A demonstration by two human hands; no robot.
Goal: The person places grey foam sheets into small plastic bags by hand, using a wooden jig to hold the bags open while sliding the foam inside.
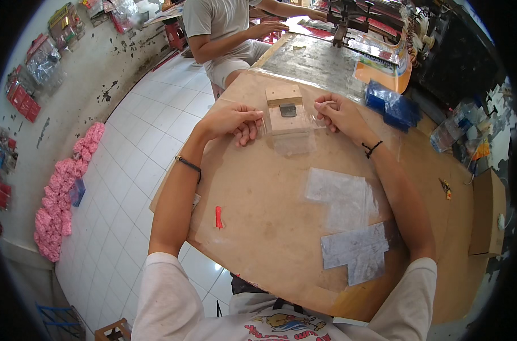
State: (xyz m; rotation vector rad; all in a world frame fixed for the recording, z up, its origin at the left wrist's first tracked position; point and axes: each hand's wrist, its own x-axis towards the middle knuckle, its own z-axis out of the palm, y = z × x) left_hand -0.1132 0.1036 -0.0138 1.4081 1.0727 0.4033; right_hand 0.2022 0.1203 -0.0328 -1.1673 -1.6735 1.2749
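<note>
My left hand (233, 121) and my right hand (335, 112) each pinch one side edge of a clear plastic bag (295, 139). The bag lies over a small wooden block jig (285, 109) at the far side of a brown board table (258, 210). A dark grey rectangular piece (288, 109) sits on the jig between my hands. Both hands have fingers closed on the film.
Flat clear plastic bags (341, 196) and more bags (358, 250) lie near my right elbow. A small red piece (218, 217) lies left of centre. Blue packets (390, 105) sit at the far right. Another person (227, 31) sits at a table beyond. Pink items (62, 193) line the tiled floor.
</note>
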